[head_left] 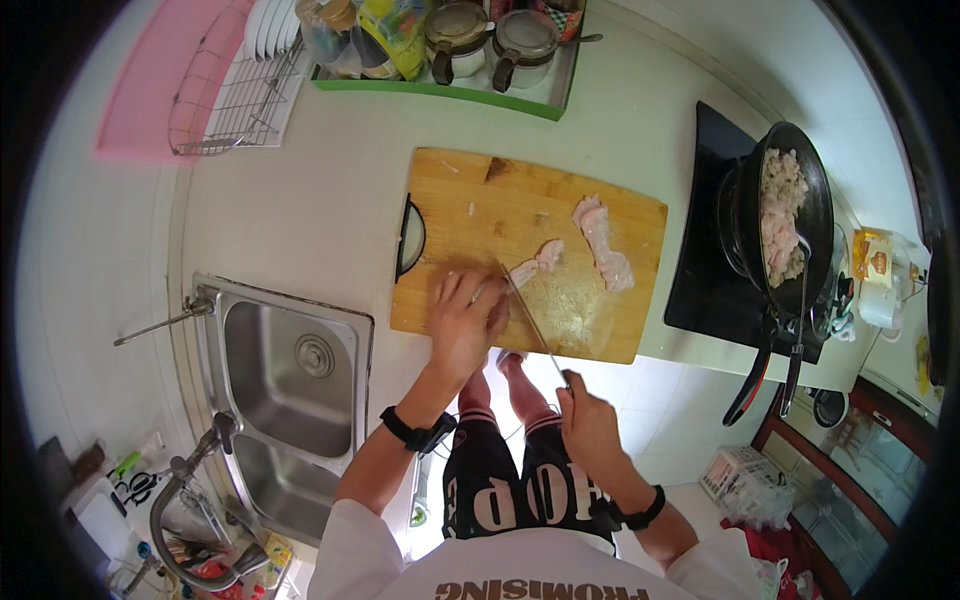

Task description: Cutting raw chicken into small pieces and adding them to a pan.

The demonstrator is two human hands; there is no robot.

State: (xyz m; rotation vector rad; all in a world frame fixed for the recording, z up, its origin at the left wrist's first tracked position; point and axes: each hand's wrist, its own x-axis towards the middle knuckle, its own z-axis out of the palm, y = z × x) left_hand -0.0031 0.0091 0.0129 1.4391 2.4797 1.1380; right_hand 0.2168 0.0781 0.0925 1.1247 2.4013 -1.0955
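Observation:
A kitchen knife slants across the near part of a wooden cutting board, and its handle is in my right hand, beyond the board's front edge. My left hand is curled low over the board, left of the blade. Its fingers are against the near end of a small strip of pale raw meat, which they and the blade partly hide. To the right lies a longer piece of raw meat, apart from both hands and the knife.
On the black cooktop, a wok holds pale chopped meat and a metal spatula; handles jut past the counter edge. A steel sink is left. Behind stand a green-edged tray with jars and a wire dish rack.

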